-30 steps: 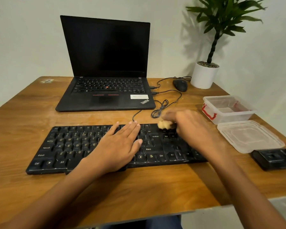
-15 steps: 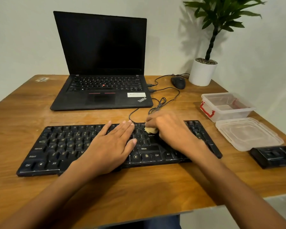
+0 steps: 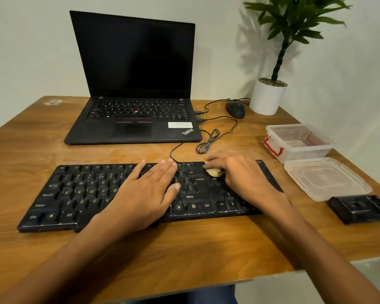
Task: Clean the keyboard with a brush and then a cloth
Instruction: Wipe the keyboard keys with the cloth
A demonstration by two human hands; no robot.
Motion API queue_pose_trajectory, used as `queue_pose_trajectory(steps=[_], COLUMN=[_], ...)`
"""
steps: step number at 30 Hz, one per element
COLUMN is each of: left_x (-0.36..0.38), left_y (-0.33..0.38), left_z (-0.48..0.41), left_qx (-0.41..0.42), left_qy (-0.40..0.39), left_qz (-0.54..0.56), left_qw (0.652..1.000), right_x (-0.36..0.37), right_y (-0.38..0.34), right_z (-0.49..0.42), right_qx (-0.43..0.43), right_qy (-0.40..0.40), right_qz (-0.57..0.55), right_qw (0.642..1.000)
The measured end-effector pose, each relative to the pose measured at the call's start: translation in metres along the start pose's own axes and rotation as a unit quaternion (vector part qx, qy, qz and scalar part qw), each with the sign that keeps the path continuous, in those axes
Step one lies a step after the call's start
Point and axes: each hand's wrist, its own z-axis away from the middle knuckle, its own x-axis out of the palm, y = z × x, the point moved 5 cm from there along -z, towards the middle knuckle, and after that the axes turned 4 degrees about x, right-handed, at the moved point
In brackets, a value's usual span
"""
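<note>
Left hand (image 3: pixel 145 189) lay flat on the black plastic keyboard (image 3: pixel 81 189); right hand (image 3: pixel 244 174) gripped a small beige wad (image 3: pixel 214 172); wiping judged underway, left-edge keys next.

Swept right hand (image 3: pixel 248 178) with tan cleaning item (image 3: pixel 214 172) leftward across keyboard (image 3: pixel 79 189), then back right, just past Enter key (image 3: pixel 199 179).

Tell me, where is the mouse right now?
In the head view, the mouse sits far back on the right, just left of the white pot and right of the laptop, beyond the keyboard.
</note>
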Motion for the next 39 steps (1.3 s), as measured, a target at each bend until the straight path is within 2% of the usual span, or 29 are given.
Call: queue_pose_trajectory(steps=[2, 4, 8, 12, 16, 19, 25, 32, 39], left_x=[0.0, 0.0, -0.001, -0.009, 0.002, 0.007, 0.007, 0.007, 0.008], left_y=[0.0, 0.0, -0.001, 0.014, 0.025, 0.021, 0.021, 0.021, 0.023], left_z=[0.0, 0.0, -0.002, -0.019, -0.026, -0.025, -0.025, -0.025, -0.025], left_qx=[0.0, 0.002, 0.0, 0.024, 0.033, 0.026, 0.029, 0.023, 0.02], left_qy=[-0.001, 0.0, -0.011, -0.024, -0.069, -0.068, -0.042, -0.051, -0.067], left_qz=[0.0, -0.003, -0.01, -0.015, -0.001, 0.0, -0.002, 0.001, -0.002], left_qw=[1.0, 1.0, 1.0, 0.999, 0.997, 0.997, 0.999, 0.998, 0.998], right_x=[-0.007, -0.015, -0.02, -0.007, -0.014, -0.026, -0.009, -0.027, -0.002], right_y=[0.017, 0.024, 0.012, -0.017, 0.026, 0.039, -0.014, 0.027, -0.025], right_z=[0.007, 0.007, -0.002, 0.0, 0.007, 0.003, -0.017, -0.004, -0.026], right_qx=[0.022, 0.027, 0.056, -0.051, 0.004, 0.037, -0.057, 0.011, -0.043], right_qy=[0.021, 0.024, 0.041, 0.069, 0.054, 0.065, 0.003, -0.004, 0.015], right_qz=[-0.016, 0.016, 0.008, 0.001, 0.073, 0.082, 0.087, 0.142, 0.119], right_qw=[0.999, 0.999, 0.998, 0.996, 0.996, 0.994, 0.995, 0.99, 0.992])
